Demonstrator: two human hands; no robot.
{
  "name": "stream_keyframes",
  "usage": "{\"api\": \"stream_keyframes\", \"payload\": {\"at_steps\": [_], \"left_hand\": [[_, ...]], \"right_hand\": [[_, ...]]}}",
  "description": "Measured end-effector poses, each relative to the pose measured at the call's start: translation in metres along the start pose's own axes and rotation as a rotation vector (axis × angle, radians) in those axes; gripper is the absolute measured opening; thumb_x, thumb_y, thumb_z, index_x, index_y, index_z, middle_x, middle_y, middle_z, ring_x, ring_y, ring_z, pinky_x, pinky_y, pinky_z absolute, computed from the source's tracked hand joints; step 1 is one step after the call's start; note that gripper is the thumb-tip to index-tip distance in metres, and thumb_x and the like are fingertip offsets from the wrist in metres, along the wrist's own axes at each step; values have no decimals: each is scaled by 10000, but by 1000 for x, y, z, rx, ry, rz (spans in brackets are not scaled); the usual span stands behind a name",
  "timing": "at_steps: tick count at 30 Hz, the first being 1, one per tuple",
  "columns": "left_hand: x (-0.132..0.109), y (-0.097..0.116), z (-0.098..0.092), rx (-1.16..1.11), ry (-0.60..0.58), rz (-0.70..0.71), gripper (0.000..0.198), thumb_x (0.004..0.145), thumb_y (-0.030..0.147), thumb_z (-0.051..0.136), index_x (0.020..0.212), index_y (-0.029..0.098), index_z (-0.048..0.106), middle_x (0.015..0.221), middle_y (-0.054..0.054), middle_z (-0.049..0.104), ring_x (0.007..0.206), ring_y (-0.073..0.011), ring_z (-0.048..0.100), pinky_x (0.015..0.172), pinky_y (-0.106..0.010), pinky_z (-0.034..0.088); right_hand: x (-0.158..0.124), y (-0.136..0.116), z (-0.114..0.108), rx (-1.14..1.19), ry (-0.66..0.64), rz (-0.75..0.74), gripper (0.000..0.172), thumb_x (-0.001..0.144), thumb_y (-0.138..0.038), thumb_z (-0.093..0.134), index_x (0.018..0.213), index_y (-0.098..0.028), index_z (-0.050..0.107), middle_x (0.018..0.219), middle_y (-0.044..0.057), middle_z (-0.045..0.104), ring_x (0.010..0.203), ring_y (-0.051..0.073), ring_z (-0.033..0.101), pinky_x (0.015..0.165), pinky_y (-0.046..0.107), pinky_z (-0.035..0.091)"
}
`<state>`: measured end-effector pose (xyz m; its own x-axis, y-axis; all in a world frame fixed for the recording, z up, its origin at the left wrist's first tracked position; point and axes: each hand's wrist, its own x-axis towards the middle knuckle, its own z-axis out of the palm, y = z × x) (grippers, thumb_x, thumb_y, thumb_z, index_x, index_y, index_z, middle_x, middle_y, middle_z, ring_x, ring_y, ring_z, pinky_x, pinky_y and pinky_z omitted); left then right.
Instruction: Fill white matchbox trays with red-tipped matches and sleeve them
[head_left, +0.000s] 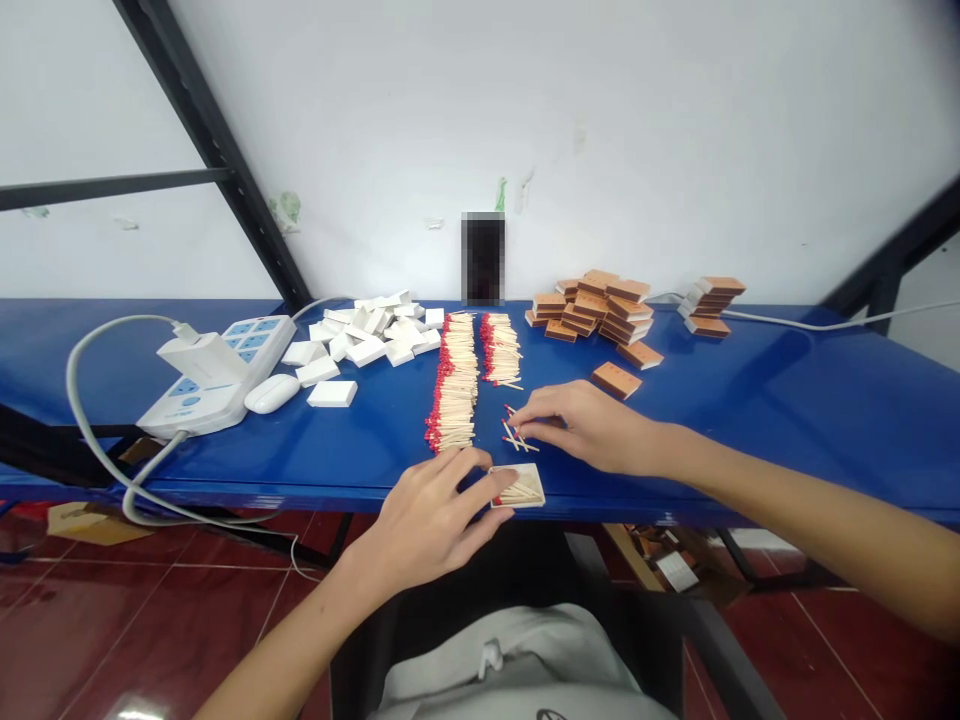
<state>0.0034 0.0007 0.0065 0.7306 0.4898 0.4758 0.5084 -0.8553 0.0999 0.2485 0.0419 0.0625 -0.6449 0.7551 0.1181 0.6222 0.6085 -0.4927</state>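
Observation:
At the front edge of the blue shelf, my left hand (442, 515) holds a small white matchbox tray (531, 503). Several matches lie inside it, and my fingertips rest over its left end. Just beyond the tray, my right hand (592, 425) pinches at a few loose red-tipped matches (513, 434) with thumb and forefinger; how many it grips is partly hidden. Behind my hands lie a long row of matches (459, 390) and a shorter row of matches (502, 350), their red heads to the left.
White trays (367, 345) are heaped at the back left, near a power strip (225, 375) with a plugged-in charger and cables. Brown matchboxes (596, 305) are piled right of the matches, with another stack (712, 305) farther right. A dark pixelated object (484, 260) leans against the wall.

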Motion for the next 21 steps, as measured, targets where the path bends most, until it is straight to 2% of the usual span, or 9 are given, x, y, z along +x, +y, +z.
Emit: {"api": "stream_keyframes", "payload": {"at_steps": [4,8,12,16,21], "left_hand": [[-1,-1,0,4,19,6,293,1004,334,485,1248,204,585,1072,-85,642,903,-210,649,692,-330,571],[-1,-1,1,7,50,12,310,1008,357,487,1256,198,583,1066,-82,653,900,-200,652,712,-320,572],[-1,-2,2,20,65,20,305,1006,359,498,1246,189,578,1056,-80,658,896,-209,654,700,-328,569],[-1,-2,3,20,63,23,303,1003,358,507,1247,192,573,1057,-78,657,905,-215,647,699,-334,568],[-2,-3,5,11,50,13,306,1001,352,507,1252,193,580,1077,-88,658,920,-209,642,727,-331,570]], "right_hand": [[5,-1,7,-283,-19,8,286,1009,-339,486,993,-206,739,935,64,644,803,169,599,691,287,399],[12,-11,7,-400,-93,88,236,993,-317,517,950,-188,709,949,62,659,816,179,615,656,286,360],[19,-23,1,-505,-209,146,271,1004,-310,471,927,-163,685,965,88,690,803,191,630,630,289,347],[24,-25,-5,-452,-239,173,255,982,-308,488,899,-172,687,957,96,718,833,209,646,628,287,360],[33,-23,-4,-347,-184,264,269,945,-301,500,772,-179,666,819,68,719,738,188,630,591,279,362]]}}
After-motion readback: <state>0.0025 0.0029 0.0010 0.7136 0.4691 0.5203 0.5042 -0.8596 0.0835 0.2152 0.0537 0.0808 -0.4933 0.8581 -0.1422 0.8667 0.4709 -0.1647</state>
